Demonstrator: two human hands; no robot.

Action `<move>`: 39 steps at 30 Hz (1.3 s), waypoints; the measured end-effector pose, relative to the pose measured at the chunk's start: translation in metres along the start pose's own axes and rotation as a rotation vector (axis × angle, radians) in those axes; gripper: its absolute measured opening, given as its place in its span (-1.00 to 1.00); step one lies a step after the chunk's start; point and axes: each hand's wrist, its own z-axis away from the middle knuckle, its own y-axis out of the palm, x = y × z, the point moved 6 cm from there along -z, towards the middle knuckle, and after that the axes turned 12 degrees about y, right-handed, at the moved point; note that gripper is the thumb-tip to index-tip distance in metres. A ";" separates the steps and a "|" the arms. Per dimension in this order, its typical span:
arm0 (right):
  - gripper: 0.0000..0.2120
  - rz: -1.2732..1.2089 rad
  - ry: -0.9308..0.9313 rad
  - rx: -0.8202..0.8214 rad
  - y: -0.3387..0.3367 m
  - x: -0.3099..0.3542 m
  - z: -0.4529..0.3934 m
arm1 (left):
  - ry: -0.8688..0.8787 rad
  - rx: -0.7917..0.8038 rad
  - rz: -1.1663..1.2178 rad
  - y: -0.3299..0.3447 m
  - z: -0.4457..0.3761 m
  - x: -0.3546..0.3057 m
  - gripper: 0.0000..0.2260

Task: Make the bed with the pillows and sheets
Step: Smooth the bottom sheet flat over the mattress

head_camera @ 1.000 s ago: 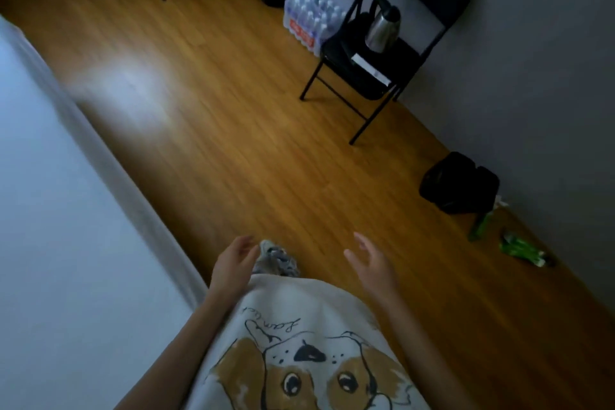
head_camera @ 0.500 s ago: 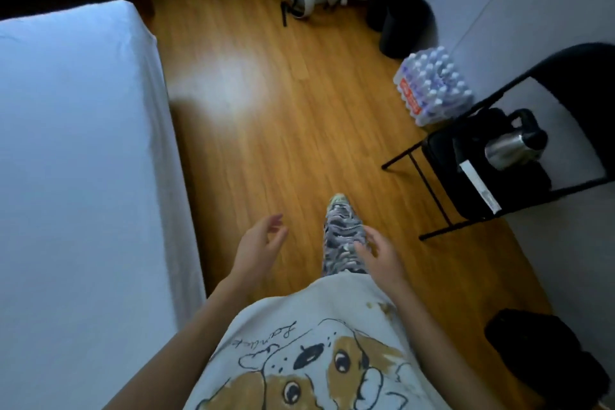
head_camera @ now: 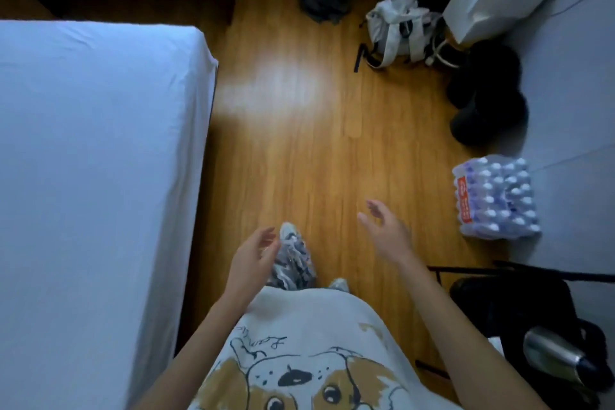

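Both hands, left hand [head_camera: 250, 261] and right hand [head_camera: 387, 233], hang with fingers relaxed, holding nothing, above the floor [head_camera: 299, 150]; the sheeted bed [head_camera: 93, 160] lies left.

Both hands loose and empty over wood floor [head_camera: 299, 143], left hand [head_camera: 251, 258], right hand [head_camera: 386, 233], white-sheeted bed [head_camera: 93, 160] alongside

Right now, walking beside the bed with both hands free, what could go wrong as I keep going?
The pack of water bottles and the black folding chair sit on the floor to your right, so a sideways step could catch a foot. Ahead, the grey backpack trails dark straps onto the floor, a likely snag. Your left hand and right hand hold nothing, and no pillows show here, only the white sheet on the bed.
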 end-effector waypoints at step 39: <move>-0.55 1.188 -1.005 0.700 0.261 0.665 -0.606 | -0.808 -0.726 0.025 -0.225 -0.627 0.115 -0.66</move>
